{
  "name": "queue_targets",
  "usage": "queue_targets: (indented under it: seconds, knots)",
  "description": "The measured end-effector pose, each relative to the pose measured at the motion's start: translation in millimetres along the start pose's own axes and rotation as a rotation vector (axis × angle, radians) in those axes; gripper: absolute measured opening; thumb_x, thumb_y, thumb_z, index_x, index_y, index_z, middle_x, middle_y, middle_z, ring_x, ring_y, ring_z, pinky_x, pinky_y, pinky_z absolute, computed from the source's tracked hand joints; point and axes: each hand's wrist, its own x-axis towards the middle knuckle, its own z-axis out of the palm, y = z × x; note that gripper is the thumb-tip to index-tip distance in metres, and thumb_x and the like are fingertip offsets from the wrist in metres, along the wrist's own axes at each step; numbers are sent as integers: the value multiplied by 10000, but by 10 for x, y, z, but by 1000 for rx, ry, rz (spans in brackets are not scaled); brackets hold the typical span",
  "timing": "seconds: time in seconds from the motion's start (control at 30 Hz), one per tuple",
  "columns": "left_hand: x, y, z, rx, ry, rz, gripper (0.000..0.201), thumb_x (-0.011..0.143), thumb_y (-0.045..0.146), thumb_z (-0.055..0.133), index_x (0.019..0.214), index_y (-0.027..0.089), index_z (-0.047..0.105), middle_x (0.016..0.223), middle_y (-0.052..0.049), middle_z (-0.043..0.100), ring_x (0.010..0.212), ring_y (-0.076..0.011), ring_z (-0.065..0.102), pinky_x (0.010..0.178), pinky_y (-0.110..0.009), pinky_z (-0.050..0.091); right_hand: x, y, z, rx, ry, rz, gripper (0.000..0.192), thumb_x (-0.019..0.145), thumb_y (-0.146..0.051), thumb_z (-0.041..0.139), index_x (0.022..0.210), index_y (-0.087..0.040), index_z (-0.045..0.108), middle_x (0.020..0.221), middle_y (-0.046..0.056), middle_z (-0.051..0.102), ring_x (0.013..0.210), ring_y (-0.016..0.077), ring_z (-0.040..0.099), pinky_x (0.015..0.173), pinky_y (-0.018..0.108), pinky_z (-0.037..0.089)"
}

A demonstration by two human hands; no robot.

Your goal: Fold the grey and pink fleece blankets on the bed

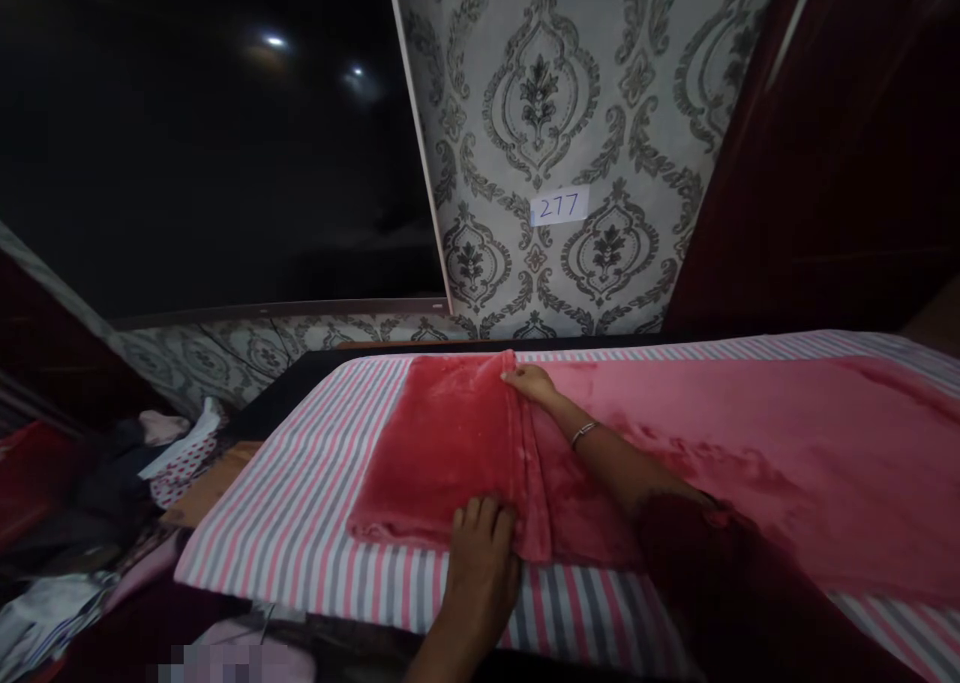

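Observation:
A red plush blanket [442, 443] lies on a striped cloth, its left part folded into a thick layered rectangle. To the right, the rest of the blanket spreads out flat in a lighter pink-red with darker brushed patches. At the far corner of the folded part, my right hand [531, 381] pinches the blanket's edge between thumb and fingers. My left hand [484, 538] is at the near edge of the same folded part, fingers curled over it; the thumb is hidden. A bracelet circles my right wrist.
The pink, grey and white striped cloth [292, 483] covers the raised surface under the blanket. Behind it are a large dark television [225, 143] and a patterned wall with a paper label [559, 206] reading 277. Piled clothes [184, 463] lie at the left.

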Motion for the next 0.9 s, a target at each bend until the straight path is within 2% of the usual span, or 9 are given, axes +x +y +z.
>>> queue_targets:
  seconds: [0.13, 0.3, 0.4, 0.53, 0.63, 0.77, 0.9]
  knots:
    - [-34, -8, -14, -48, 8, 41, 454, 684, 19, 547, 1093, 190, 642, 1061, -81, 664, 945, -240, 557, 801, -377, 401, 70, -42, 13, -121, 32, 34, 201, 811, -309, 668, 679, -157, 655, 703, 67, 683, 672, 173, 632, 538, 235, 353]
    - [-103, -13, 66, -141, 88, 99, 416, 741, 51, 521, 1112, 192, 647, 1045, -97, 683, 941, -246, 571, 826, -381, 397, 92, 26, -121, -238, 63, 79, 229, 869, -330, 612, 778, -142, 706, 815, 119, 728, 791, 218, 681, 582, 248, 387]
    - [-125, -14, 84, -166, 102, 114, 434, 750, 37, 494, 1128, 191, 640, 1065, -106, 682, 975, -253, 575, 829, -379, 398, 76, 52, -140, -284, 63, 85, 260, 867, -359, 641, 946, -124, 715, 934, 142, 744, 867, 235, 696, 629, 251, 422]
    - [-86, 2, -3, -175, 3, 58, 473, 749, 12, 492, 1167, 190, 621, 1109, -106, 669, 1022, -259, 570, 865, -388, 408, 49, -2, -60, -302, 79, 60, 526, 871, -410, 661, 1292, -104, 590, 1141, 179, 713, 999, 265, 689, 717, 272, 467]
    - [-7, 20, -74, -213, 16, 59, 490, 718, -13, 471, 1142, 186, 617, 1084, -98, 667, 1001, -252, 565, 846, -373, 408, 27, -89, -27, -288, 74, 1, 638, 851, -271, 667, 1445, -148, 472, 1166, 139, 712, 1038, 262, 681, 783, 281, 483]
    - [102, 61, -60, -249, 83, 75, 500, 719, -14, 459, 1147, 191, 617, 1071, -95, 669, 979, -247, 563, 841, -371, 401, -10, -136, -145, -250, 141, -92, 667, 898, -180, 545, 1538, -223, 363, 1196, 74, 706, 1068, 220, 667, 888, 274, 485]
    - [125, 161, 159, -226, 119, 145, 456, 722, 22, 481, 1115, 194, 635, 1025, -93, 678, 937, -248, 575, 801, -369, 399, -60, 41, -320, -207, 220, -76, 635, 911, -180, 518, 1531, -210, 387, 1258, 100, 681, 1134, 244, 646, 939, 310, 493]
